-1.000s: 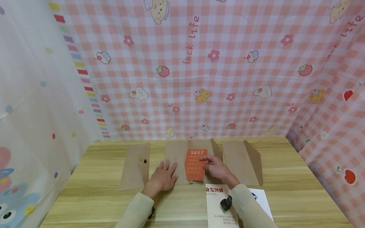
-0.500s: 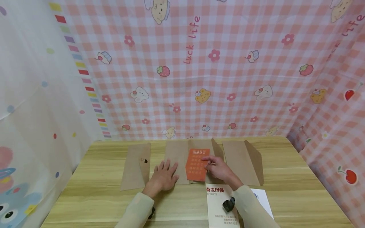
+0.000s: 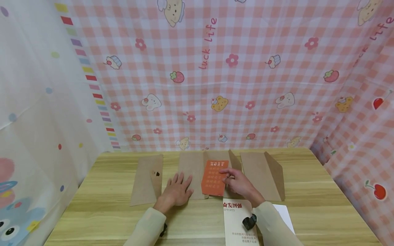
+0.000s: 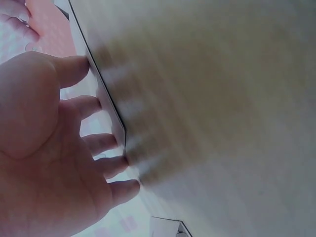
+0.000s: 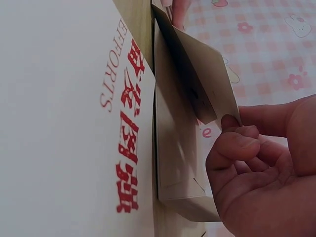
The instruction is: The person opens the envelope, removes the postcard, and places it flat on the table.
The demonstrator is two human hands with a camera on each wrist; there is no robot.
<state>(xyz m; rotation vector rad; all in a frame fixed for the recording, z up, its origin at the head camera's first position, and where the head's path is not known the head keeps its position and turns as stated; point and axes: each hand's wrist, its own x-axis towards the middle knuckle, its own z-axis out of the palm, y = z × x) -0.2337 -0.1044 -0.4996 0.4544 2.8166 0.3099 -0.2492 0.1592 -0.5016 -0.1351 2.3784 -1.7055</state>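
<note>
In the head view my right hand [image 3: 238,182] pinches the right edge of an orange card [image 3: 213,177] with several rows of pale characters. The card is tilted over the brown paper envelopes [image 3: 189,164] in the middle of the table. Seen from the right wrist, the thumb and fingers pinch the edge of the raised card [image 5: 210,64], which shows its pale back above the brown paper below. My left hand [image 3: 178,190] lies with spread fingers on the left part of the middle brown paper. From the left wrist, its straight fingertips [image 4: 123,190] rest along the paper's edge.
Another brown envelope [image 3: 144,181] lies to the left, and one with its flap raised [image 3: 255,176] to the right. Nearer the front are a cream card with red characters [image 3: 232,218] and a white card [image 3: 284,217], partly under the right sleeve. Patterned cloth [image 3: 197,85] hangs behind the table.
The right hand has moved slightly to the right, and the orange card has shifted and tilted right with it. The left hand stays in place.
</note>
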